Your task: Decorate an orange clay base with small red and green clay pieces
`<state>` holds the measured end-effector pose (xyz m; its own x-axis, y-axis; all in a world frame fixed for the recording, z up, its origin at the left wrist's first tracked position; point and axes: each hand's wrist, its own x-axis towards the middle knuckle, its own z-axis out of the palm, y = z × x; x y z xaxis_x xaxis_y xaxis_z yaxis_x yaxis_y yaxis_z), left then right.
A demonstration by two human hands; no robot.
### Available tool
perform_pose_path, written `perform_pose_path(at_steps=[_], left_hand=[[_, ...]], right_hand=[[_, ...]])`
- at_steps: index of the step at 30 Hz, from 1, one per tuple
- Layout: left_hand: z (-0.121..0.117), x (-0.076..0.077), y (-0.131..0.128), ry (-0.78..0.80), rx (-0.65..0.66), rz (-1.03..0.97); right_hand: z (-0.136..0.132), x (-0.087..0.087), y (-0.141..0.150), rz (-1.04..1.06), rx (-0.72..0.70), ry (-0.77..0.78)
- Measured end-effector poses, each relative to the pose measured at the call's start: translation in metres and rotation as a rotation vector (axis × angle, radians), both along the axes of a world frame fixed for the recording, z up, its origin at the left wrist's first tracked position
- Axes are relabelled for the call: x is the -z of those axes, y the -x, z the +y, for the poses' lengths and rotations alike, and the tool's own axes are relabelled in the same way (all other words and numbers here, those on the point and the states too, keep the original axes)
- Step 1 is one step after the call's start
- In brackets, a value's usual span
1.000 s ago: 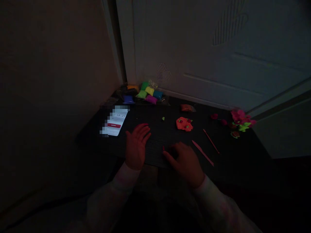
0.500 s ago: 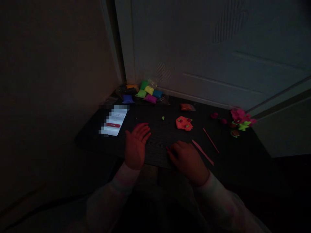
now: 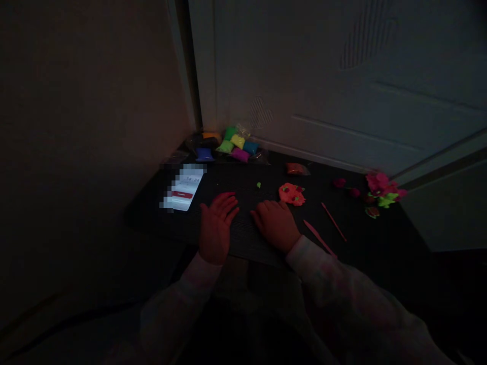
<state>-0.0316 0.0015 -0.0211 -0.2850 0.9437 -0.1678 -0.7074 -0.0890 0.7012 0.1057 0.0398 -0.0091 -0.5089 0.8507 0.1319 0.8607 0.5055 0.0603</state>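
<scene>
My left hand point(image 3: 217, 230) is open at the table's near edge, its palm turned up and fingers stretched and slightly apart. No object shows on the visible part of its palm. My right hand point(image 3: 277, 225) rests palm down on the dark table, thumb apart from the fingers, with nothing visible in it; its underside is hidden. Just beyond its fingertips lies a flat coral-coloured clay piece point(image 3: 292, 198) with small red and green bits on it. A small lump of light green clay point(image 3: 258, 185) sits ahead of both hands.
Pink modelling tools, a knife point(image 3: 318, 237) and a thin stick point(image 3: 334, 222), lie right of my right hand. A lit phone point(image 3: 186, 187) is at left. Bagged coloured clay point(image 3: 240, 154) is heaped at the back; an orange bag point(image 3: 297, 169) and pink clay flowers point(image 3: 377, 183) lie further right.
My right hand has moved forward and left, closer to the coral clay piece, and its fingers have straightened somewhat. The left hand keeps its pose. The whole view has shifted slightly.
</scene>
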Motion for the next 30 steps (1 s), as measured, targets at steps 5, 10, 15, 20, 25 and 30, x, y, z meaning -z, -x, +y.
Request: perform_pose_path(at_steps=[5, 10, 15, 20, 25, 30], left_hand=[[0.0008, -0.0007, 0.0001, 0.015, -0.001, -0.004], [0.0008, -0.0018, 0.0002, 0.015, 0.001, 0.014], [0.0001, -0.0023, 0.0003, 0.026, -0.004, 0.045], [0.0004, -0.0008, 0.0008, 0.010, 0.004, 0.044], [0.0013, 0.0002, -0.0001, 0.009, -0.008, 0.033], [0.0011, -0.0025, -0.0002, 0.025, -0.003, 0.013]], right_hand=[[-0.0050, -0.0017, -0.0018, -0.041, -0.017, -0.005], [-0.0081, -0.0034, 0.0022, -0.062, -0.095, 0.035], [-0.0050, -0.0038, 0.0002, -0.079, -0.063, 0.050], [-0.0054, -0.0045, 0.0024, -0.096, -0.120, 0.091], [-0.0035, -0.0065, 0.0020, -0.114, -0.084, 0.098], [-0.0065, -0.0066, 0.0056, -0.117, -0.165, 0.130]])
